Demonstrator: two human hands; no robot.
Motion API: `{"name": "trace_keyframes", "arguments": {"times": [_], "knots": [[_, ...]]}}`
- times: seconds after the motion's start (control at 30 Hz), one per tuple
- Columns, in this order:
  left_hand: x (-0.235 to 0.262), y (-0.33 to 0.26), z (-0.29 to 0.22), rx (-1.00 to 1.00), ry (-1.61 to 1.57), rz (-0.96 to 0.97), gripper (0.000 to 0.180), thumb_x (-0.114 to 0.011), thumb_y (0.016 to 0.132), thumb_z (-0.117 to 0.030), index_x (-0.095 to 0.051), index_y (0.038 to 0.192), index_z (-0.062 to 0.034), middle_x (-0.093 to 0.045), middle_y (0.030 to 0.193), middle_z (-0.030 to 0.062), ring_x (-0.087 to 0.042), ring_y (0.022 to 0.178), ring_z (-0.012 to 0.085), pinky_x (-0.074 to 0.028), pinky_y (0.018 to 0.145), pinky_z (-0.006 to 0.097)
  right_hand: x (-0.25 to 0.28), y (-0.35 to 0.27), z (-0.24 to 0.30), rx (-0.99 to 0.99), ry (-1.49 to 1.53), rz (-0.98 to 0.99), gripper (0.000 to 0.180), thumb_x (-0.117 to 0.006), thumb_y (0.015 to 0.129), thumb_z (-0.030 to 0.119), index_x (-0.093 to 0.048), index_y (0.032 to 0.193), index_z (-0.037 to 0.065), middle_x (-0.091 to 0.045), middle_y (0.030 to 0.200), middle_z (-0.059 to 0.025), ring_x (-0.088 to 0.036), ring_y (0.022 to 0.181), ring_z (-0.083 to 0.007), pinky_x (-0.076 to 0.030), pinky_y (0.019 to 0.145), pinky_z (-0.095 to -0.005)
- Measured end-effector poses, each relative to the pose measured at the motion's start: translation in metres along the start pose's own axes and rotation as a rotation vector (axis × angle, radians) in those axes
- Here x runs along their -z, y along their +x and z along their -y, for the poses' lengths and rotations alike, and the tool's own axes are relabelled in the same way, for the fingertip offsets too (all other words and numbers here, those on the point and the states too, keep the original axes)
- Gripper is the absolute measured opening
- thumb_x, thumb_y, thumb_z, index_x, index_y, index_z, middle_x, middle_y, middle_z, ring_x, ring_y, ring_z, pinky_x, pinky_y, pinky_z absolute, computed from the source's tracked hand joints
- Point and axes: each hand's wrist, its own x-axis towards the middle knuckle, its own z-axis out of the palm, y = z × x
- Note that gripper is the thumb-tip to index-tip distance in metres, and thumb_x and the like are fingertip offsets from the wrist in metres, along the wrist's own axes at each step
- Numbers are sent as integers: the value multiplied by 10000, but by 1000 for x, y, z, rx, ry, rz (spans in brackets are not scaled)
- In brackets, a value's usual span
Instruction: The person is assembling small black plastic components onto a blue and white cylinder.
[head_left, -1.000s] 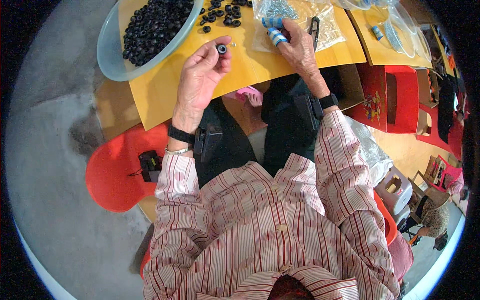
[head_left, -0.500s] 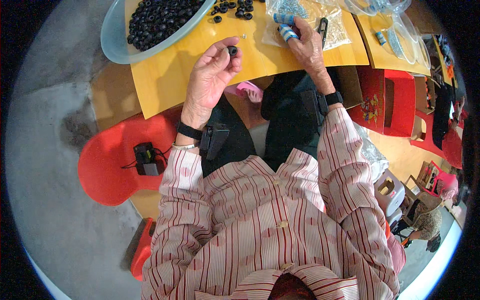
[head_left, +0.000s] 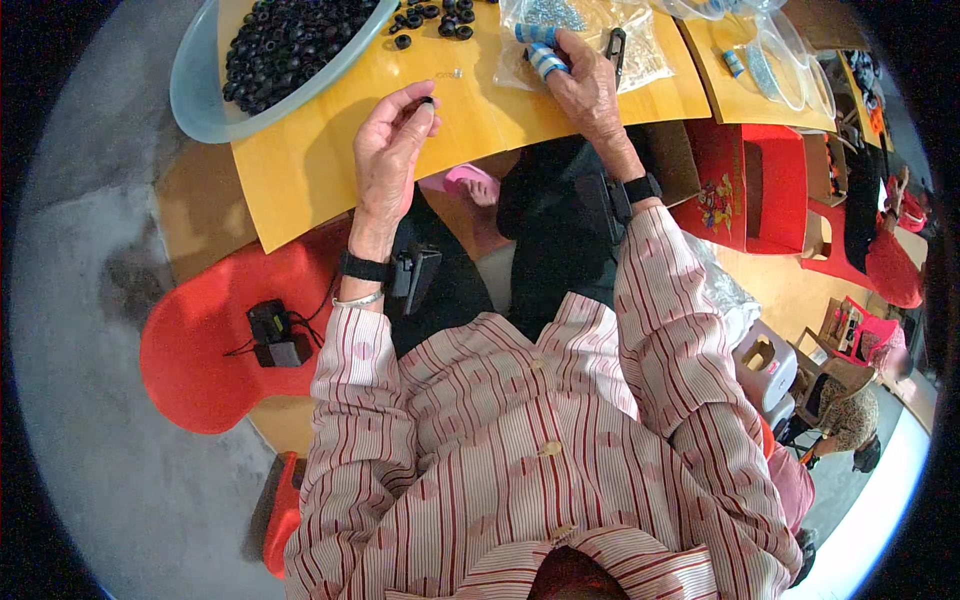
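Note:
My left hand (head_left: 392, 140) is closed above the table's front edge, with thumb and fingers pinching a small black ring (head_left: 427, 101). The thumb hides most of that ring. My right hand (head_left: 588, 88) reaches over a clear plastic bag (head_left: 645, 68) on the table. Blue-and-white striped wraps (head_left: 546, 60) appear to cover two of its fingers, which are held apart; I see nothing between them. Small shiny pieces (head_left: 552, 14) lie in the bag beyond these fingers. A black clip-like tool (head_left: 615, 52) rests on the bag just right of my hand.
A translucent tub (head_left: 190, 95) full of black rings stands at the table's left, with several loose rings (head_left: 462, 32) beside it. Tiny clear bits (head_left: 457, 73) lie on the yellow table (head_left: 300, 180). Clear bowls (head_left: 815, 85) stand at right. Other people are at far right.
My left hand has turned, so the thumb now covers most of the black ring. My right hand stays over the bag. The whole view has shifted slightly.

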Motion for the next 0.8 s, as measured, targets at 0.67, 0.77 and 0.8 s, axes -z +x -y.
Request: {"name": "trace_keyframes", "arguments": {"times": [0.67,0.77,0.8], "knots": [[-4,0,10,-120,110,-1,214,-579,860,-48,-577,1072,-23,-594,895,32,-543,772,77,-455,721,216,-3,2,-12,-72,196,-43,246,-590,842,211,-590,1025,47,-657,857,-104,-627,742,-172,-489,689,-299],[-3,0,11,-122,104,4,215,-580,860,-52,-577,1074,-23,-593,893,30,-541,772,75,-456,722,213,-3,3,-15,-50,214,-26,250,-589,843,216,-587,1021,41,-656,847,-101,-623,740,-169,-487,687,-299],[-3,0,12,-121,97,6,217,-581,860,-54,-577,1074,-22,-592,892,29,-540,771,74,-456,723,211,-3,2,-14,-68,222,-21,245,-588,843,213,-588,1017,42,-655,849,-105,-624,742,-168,-486,687,-298]]}}
